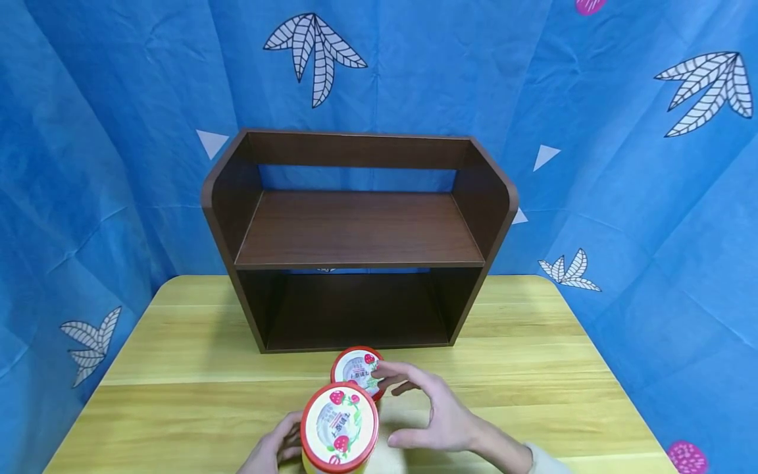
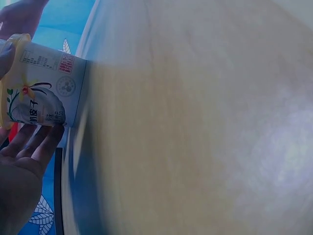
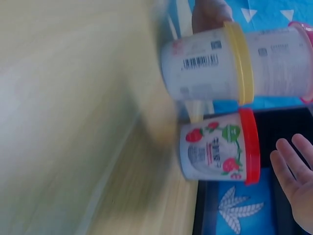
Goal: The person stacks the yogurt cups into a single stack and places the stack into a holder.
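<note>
My left hand (image 1: 270,446) holds a yellow-lidded tub (image 2: 46,90) at its side, fingers around it; a vanilla-flower print shows on the wall. Stacked on that tub is a second one, its white lid (image 1: 339,426) rimmed in red and printed with strawberries. Just behind stands a strawberry tub (image 3: 212,152) with a red lid, upright on the table. My right hand (image 1: 435,415) hovers to the right of the tubs, fingers spread and holding nothing. In the head view, its fingertips overlap the rear tub's lid; the right wrist view shows the fingers (image 3: 288,166) apart from that tub.
A dark brown two-level shelf (image 1: 361,230) stands at the back of the wooden table (image 1: 195,408), right behind the rear tub. Its side panels and middle board form edges around the compartments. A blue patterned cloth (image 1: 403,66) hangs behind.
</note>
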Available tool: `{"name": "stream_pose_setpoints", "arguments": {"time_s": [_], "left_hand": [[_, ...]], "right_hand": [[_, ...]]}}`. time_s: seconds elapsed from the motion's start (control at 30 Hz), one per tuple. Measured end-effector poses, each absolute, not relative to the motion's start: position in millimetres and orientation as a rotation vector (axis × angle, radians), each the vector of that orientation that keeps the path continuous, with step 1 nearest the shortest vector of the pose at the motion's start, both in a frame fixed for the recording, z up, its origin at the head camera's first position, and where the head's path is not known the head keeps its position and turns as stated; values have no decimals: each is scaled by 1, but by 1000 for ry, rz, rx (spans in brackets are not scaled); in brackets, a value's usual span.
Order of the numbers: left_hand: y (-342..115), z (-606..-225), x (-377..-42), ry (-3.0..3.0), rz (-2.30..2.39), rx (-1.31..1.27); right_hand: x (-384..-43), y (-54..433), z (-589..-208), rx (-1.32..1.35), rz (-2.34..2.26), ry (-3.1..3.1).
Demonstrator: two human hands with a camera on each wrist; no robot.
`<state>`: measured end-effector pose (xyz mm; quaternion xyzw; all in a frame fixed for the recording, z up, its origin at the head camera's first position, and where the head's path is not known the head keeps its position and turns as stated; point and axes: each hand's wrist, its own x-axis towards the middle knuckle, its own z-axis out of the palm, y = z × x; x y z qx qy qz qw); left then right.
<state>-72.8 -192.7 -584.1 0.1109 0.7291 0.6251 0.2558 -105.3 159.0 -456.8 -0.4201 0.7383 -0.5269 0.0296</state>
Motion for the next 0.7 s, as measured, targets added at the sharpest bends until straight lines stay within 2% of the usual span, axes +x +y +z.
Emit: {"name": "stream_pose_setpoints", "arguments": {"time_s": [0.7], "left_hand": [[-191, -582, -72, 2021, 1685, 282]], "right_hand": [[-136, 178, -483, -1090, -1675, 2485]]}}
